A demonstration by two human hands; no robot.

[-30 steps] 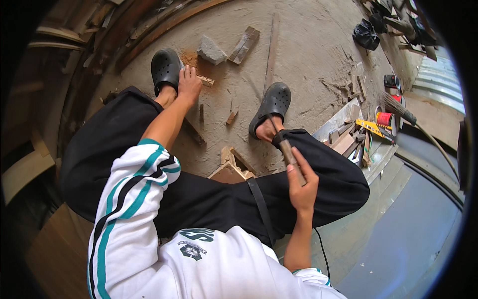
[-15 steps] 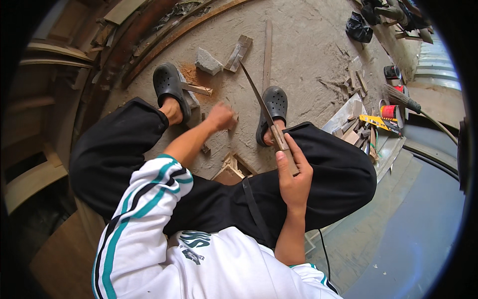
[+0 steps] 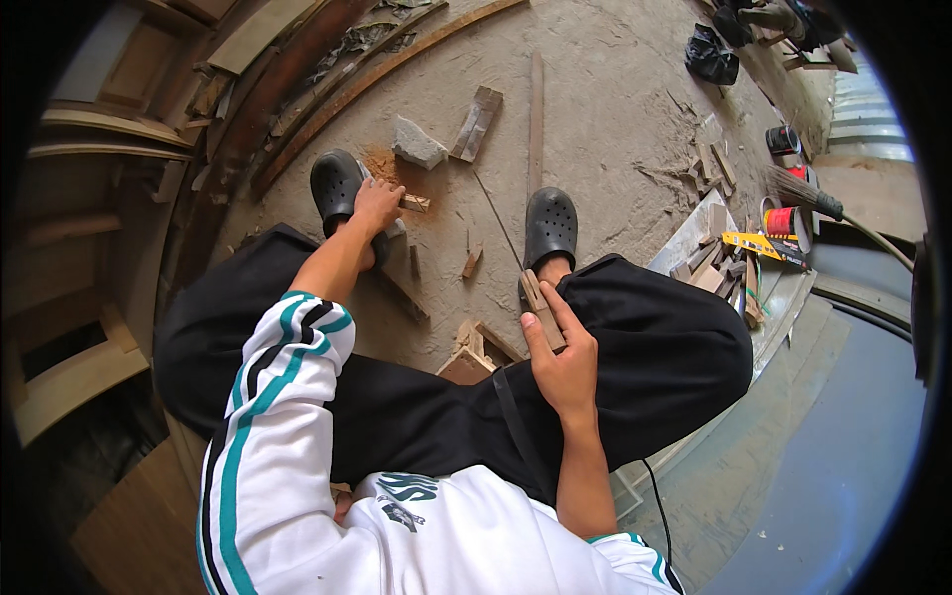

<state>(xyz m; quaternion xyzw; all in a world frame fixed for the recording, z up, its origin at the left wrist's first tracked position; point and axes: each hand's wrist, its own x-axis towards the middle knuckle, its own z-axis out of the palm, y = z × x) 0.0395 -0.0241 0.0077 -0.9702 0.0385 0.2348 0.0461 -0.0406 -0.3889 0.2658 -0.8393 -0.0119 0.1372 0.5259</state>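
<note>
My left hand is beside my left clog, its fingers closed over a short wooden strip whose end sticks out to the right. Part of that strip is hidden under the hand and shoe. In my right hand is a handsaw, gripped by its wooden handle. The thin saw blade points away from me and left, apart from the strip. A small wood offcut lies on the floor between my feet, and a longer piece lies nearer my left leg.
Beyond the left hand are a grey stone block, sawdust and a wood block. A long batten runs away from my right clog. Offcuts, cans and a broom are at the right.
My left hand has moved away and left, from above the floor between my legs onto the wooden strip by the clog. The saw has shifted slightly left and nearer me.
</note>
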